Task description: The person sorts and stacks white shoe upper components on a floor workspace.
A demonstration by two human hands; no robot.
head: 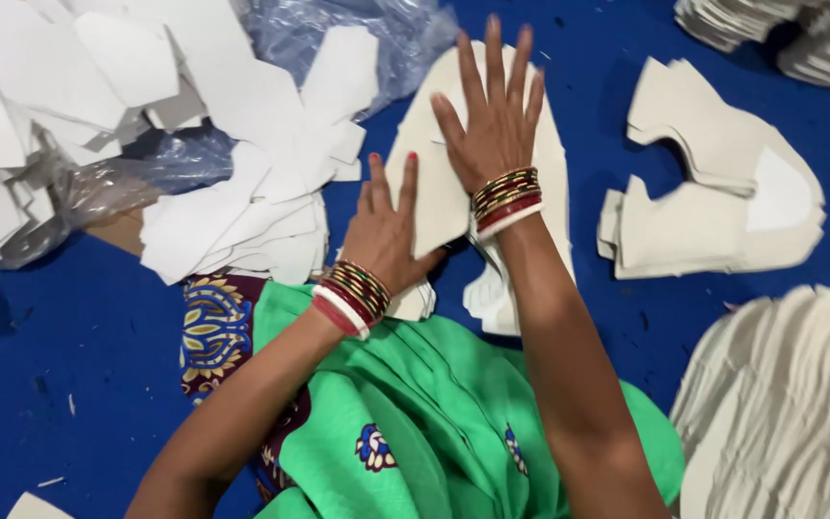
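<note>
Both hands lay flat with fingers spread: right hand [494,120] and left hand [386,231] pressed on the cream cut-out stack [434,192] upon blue cloth [69,336], white scraps [232,216] just beside, another stack [722,211] well apart.

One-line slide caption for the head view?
Both hands, left hand and right hand, press flat on a cream cut-out stack over blue floor covering.

Bright even light, soft shadows, slight motion blur throughout.
</note>
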